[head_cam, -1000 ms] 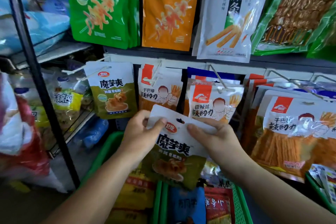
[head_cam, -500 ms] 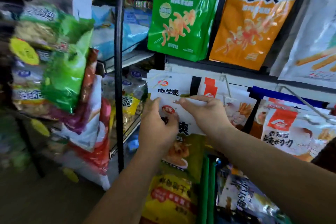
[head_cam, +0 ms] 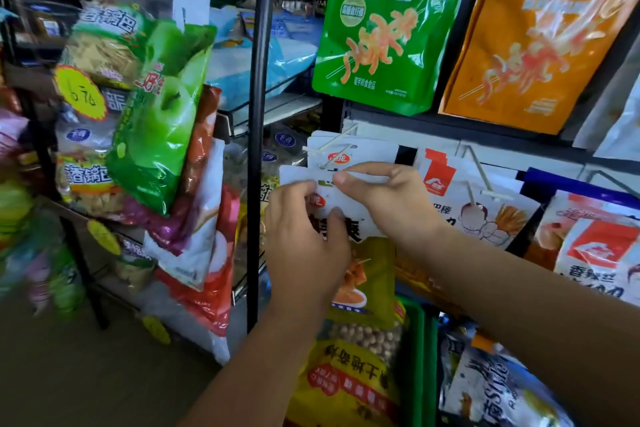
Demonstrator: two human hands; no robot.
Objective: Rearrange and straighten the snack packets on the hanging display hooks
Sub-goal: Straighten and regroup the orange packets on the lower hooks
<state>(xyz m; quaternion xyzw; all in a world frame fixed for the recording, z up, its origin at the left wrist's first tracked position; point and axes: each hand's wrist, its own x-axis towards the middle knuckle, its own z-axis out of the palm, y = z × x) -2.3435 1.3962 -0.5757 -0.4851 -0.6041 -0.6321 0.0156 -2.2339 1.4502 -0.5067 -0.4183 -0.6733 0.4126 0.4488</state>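
Both hands hold one white and olive-green snack packet [head_cam: 372, 274] by its top edge. My left hand [head_cam: 308, 246] pinches the packet's upper left part. My right hand [head_cam: 388, 198] grips the top strip from the right. The packet's top sits just below the tip of a white display hook [head_cam: 332, 146]. Behind it, several packets of the same kind [head_cam: 367, 152] hang on that hook. Whether the hook has passed through the held packet's hole is hidden by my fingers.
A black upright pole [head_cam: 261, 114] stands just left of my hands. Big snack bags [head_cam: 152, 121] hang on the left rack. Red-and-white packets [head_cam: 485, 211] hang on the neighbouring hook at right. Green and orange packets [head_cam: 384, 28] hang above. Green baskets [head_cam: 415, 340] of goods sit below.
My hands have lifted the olive-green packet from over the baskets up and left to the hook with the matching packets. The view has swung left.
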